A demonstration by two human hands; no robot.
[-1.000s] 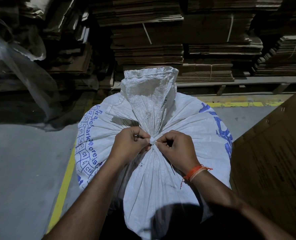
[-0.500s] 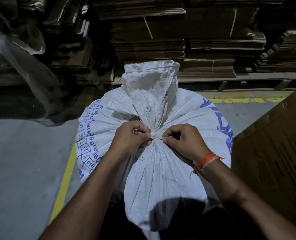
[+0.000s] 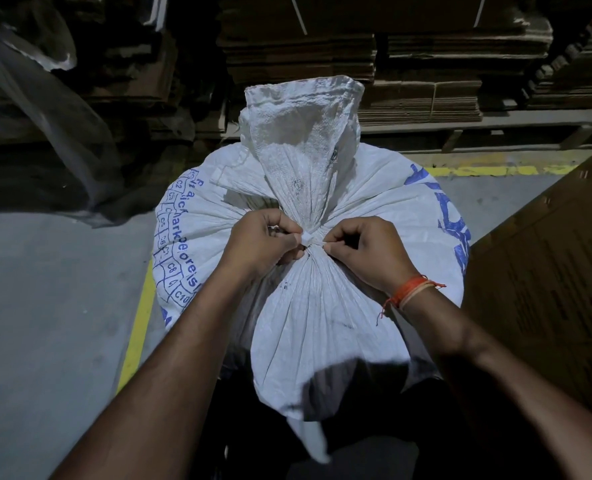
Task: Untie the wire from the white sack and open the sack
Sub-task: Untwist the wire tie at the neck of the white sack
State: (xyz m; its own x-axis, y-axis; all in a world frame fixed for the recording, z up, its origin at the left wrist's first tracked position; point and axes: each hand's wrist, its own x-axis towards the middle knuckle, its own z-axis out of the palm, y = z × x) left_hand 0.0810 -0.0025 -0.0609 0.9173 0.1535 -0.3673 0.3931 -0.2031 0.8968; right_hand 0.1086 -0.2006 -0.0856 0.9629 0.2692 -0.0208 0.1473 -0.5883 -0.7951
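Note:
A full white woven sack [image 3: 322, 323] with blue print stands right in front of me, its mouth gathered into a neck with the loose top standing up behind. A thin wire [image 3: 311, 241] is wound tight around that neck. My left hand [image 3: 263, 242] pinches the tie from the left side. My right hand [image 3: 363, 251], with an orange thread band at its wrist, pinches it from the right. The fingertips of both hands almost meet at the knot, hiding most of the wire.
A tall brown cardboard sheet [image 3: 547, 282] leans close on the right. Stacks of flattened cardboard [image 3: 408, 64] on a low pallet fill the back. Clear plastic film [image 3: 45, 109] hangs at the left. Yellow floor lines [image 3: 136, 320] mark the grey concrete.
Both hands stay pinched at the sack's neck, with small finger shifts. The view has tilted down a little, so the sack sits slightly higher in the picture.

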